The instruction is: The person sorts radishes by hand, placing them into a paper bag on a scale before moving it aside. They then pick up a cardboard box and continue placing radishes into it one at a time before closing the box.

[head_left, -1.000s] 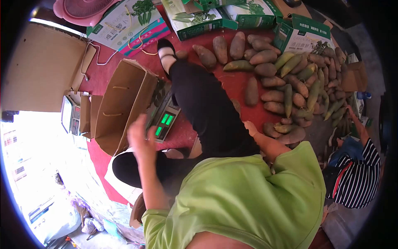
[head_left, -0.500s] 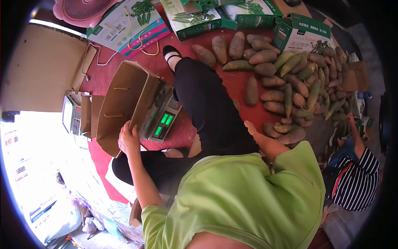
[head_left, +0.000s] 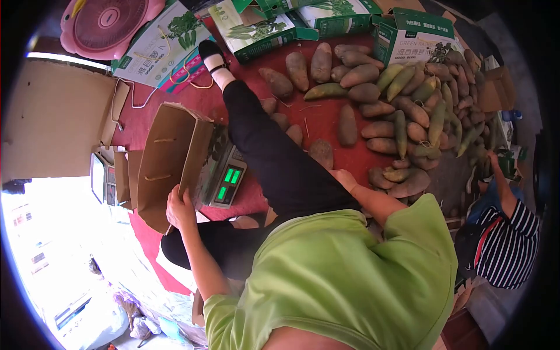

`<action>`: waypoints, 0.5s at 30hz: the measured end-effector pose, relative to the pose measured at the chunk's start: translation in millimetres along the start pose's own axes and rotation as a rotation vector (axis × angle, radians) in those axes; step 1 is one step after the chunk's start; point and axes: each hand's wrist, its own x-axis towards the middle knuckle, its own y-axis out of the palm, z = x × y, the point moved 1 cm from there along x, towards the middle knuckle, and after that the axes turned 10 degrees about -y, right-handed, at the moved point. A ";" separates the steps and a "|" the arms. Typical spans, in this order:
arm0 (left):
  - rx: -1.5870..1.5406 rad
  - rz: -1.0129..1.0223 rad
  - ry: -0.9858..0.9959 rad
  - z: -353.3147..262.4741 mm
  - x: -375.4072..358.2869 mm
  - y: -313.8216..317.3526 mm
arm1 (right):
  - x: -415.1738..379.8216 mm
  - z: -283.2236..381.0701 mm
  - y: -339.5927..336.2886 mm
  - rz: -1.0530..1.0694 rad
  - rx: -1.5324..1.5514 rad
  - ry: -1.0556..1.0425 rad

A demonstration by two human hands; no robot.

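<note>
My left hand [head_left: 182,209] grips the near edge of an open cardboard box [head_left: 165,160], fingers wrapped over its wall. The box stands tilted on a digital scale [head_left: 224,184] with lit green displays. My right hand [head_left: 344,179] is beside my bent leg; its fingers are mostly hidden behind the knee. Closest to it lies a soil-brown radish [head_left: 321,154], partly covered by the leg. I cannot make out whether the hand touches it. A large pile of green and brown radishes [head_left: 417,111] spreads over the red floor covering [head_left: 268,195] to the right.
Printed green-and-white cartons [head_left: 414,44] line the back. A pink plastic lid or basin [head_left: 108,20] sits at the upper left, beside a printed carton with cord handles [head_left: 166,44]. Another scale [head_left: 104,178] stands left. A person in a striped shirt [head_left: 507,245] reaches toward the pile at right.
My leg and foot have swung up and left, uncovering several radishes behind the leg. My right hand has moved left toward the brown radish. My left hand stays on the box.
</note>
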 end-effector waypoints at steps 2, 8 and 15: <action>0.000 -0.011 0.008 1.0 0.7 -0.4 | 3.1 -2.6 -0.1 -0.019 0.045 0.009; 0.004 -0.014 0.026 -3.4 -0.5 -0.5 | 0.1 -1.0 -0.3 0.050 0.096 0.052; 0.027 -0.005 0.030 1.7 3.0 1.3 | 16.3 -10.0 -4.7 -0.043 0.463 0.173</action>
